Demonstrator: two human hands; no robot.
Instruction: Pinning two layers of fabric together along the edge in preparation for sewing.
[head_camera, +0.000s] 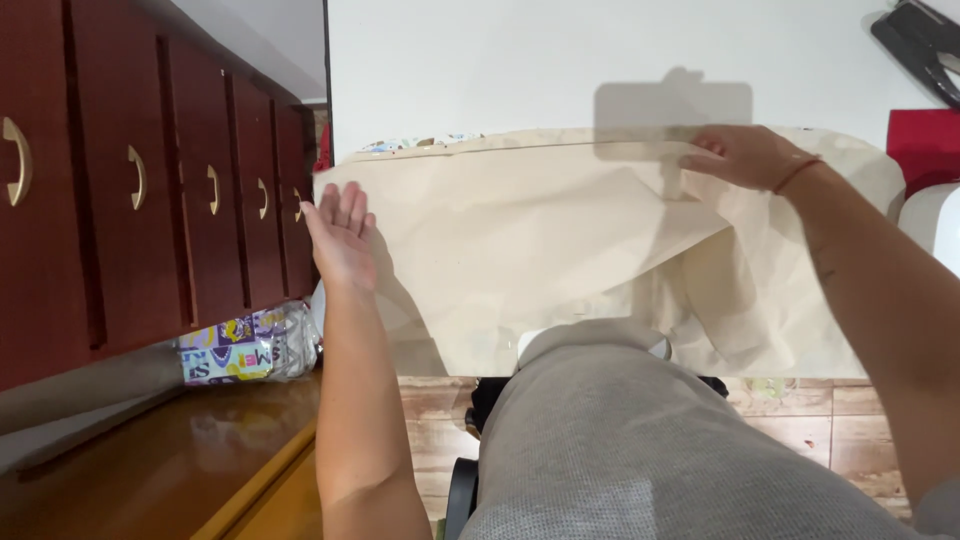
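A large piece of beige cloth (520, 250) lies spread over the near edge of a white table (500, 60) and hangs down toward my lap. My left hand (342, 235) is flat with its fingers together and straight, resting on the cloth's left edge. My right hand (740, 155) presses on the cloth's upper right part, where a folded layer ends in creases. A red string bracelet circles that wrist. My grey-clad leg (640, 450) rises under the cloth's lower edge.
Dark red drawers (150, 190) with brass handles stand at the left above a wooden ledge (150, 460). A patterned bag (245, 345) lies by them. A black stapler (920, 45) and a red object (925, 145) sit at the table's far right. Wood-look floor tiles (800, 420) show below.
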